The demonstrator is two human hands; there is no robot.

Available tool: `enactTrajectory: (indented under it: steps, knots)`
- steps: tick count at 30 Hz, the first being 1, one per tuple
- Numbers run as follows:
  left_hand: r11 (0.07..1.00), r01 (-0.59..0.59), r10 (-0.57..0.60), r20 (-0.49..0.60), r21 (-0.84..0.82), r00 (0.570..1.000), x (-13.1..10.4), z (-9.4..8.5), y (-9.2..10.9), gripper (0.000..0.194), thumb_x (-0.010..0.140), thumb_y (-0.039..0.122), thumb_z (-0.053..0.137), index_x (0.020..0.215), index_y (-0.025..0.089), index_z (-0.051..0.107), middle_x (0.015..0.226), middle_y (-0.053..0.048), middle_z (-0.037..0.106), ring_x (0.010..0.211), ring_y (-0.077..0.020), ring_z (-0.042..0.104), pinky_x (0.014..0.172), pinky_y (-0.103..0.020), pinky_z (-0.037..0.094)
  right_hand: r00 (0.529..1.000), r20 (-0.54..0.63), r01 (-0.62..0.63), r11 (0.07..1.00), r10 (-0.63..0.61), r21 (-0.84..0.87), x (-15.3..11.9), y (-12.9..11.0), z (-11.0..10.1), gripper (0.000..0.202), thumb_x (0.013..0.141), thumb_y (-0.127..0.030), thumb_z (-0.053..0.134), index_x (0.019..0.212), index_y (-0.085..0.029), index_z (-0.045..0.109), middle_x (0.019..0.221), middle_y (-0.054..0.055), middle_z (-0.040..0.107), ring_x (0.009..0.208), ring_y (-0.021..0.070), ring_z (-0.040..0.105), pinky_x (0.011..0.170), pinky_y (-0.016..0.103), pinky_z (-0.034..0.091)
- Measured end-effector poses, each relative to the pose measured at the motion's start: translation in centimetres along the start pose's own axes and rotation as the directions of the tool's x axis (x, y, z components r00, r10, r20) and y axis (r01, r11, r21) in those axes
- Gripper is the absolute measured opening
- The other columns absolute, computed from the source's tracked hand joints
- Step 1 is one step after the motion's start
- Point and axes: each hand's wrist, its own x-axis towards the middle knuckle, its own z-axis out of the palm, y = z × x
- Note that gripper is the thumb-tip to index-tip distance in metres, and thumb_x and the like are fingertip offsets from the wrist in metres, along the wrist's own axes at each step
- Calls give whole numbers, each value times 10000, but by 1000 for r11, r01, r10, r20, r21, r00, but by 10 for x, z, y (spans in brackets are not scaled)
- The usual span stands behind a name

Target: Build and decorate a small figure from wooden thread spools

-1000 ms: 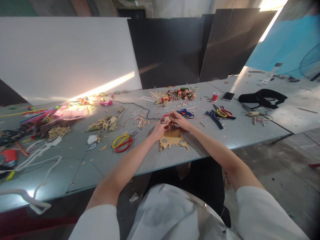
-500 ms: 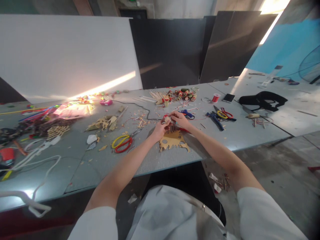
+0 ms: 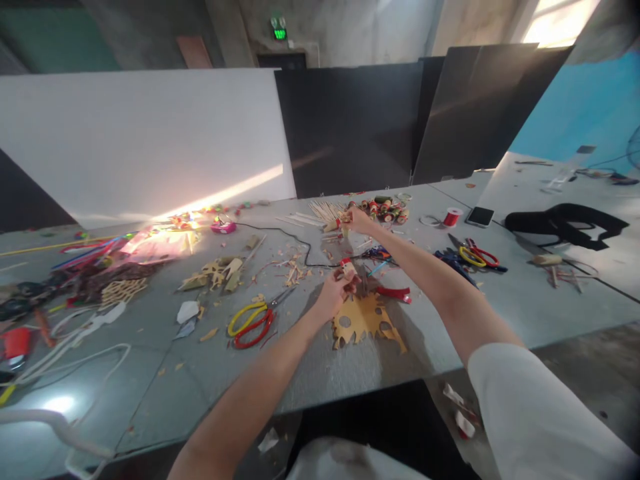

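Just beyond the jagged yellow-brown board [image 3: 367, 319] near the near edge of the grey table [image 3: 200, 363], the left hand [image 3: 334, 293] pinches a small pale wooden piece with a red top [image 3: 347, 269]. Red and wood look already joined; what is left on it cannot be told. Toward the far edge, the right hand [image 3: 361, 220], its grip unclear, is beside loosely heaped red-and-green cylindrical pieces [image 3: 387, 210].

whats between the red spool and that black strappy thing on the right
In the head view, a phone lies between the red spool and the black strappy thing, dark face up.
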Motion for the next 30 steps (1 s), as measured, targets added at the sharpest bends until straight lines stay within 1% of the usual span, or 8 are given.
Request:
enactTrajectory:
  steps: [6,11,15,19,22,25,28,30]
  knots:
    - [999,11,-11,-6,-34,1000,0,0,0,552,600,437,1041,901,180,655,808,-53,753,618,-110,626,614,-246,466,990,95,89,989,-100,120,11,13,2,237,796,-148,795,992,-178,666,965,78,785,851,214,678,833,306,532]
    - [999,27,-28,-21,-45,999,-1,-2,0,523,620,415,1035,900,188,657,810,-51,750,613,-112,620,625,-260,482,960,169,171,945,-223,278,13,26,-6,268,759,-89,744,1009,-168,686,973,72,792,856,203,661,846,313,524]
    - [998,30,-31,-16,-53,999,0,-3,-1,520,617,398,1037,903,174,665,823,-73,759,619,-115,632,616,-254,472,952,172,209,948,-253,239,13,29,-10,286,756,-119,742,1033,-172,699,1014,91,796,921,237,679,918,354,531]
    - [998,36,-37,-7,-53,999,3,-4,-1,483,633,349,1028,895,161,667,791,-65,748,643,-120,646,611,-237,466,950,95,280,948,-296,153,9,26,-20,345,804,-196,739,1146,-161,702,1168,138,780,1033,275,676,1008,395,516]
    - [998,48,-48,13,-40,999,5,-5,1,460,638,307,1019,892,158,665,763,-46,729,614,-117,629,607,-241,475,955,101,273,958,-280,82,0,24,-40,393,815,-249,773,1185,-137,700,1171,156,757,1011,286,658,995,401,517]
    - [998,41,-40,21,-40,999,5,-5,3,415,652,289,996,863,159,663,749,-43,714,619,-131,630,618,-267,498,943,104,316,948,-317,23,-18,23,-72,321,821,-254,800,1123,-175,722,1158,142,734,1037,293,637,1028,420,501]
    - [998,42,-43,-36,-47,998,5,-4,4,346,688,258,958,824,173,652,729,-31,693,629,-140,631,628,-288,508,894,221,416,906,-390,-85,-53,23,-109,201,848,-208,779,1044,-188,738,1098,129,743,1043,302,641,1011,422,486]
    - [998,29,-32,-52,-55,998,5,-3,5,320,704,234,934,796,186,631,710,-11,672,619,-132,617,618,-286,500,871,346,423,890,-348,-169,-84,27,-132,168,880,-194,742,1048,-185,748,1039,123,756,935,273,659,926,397,493]
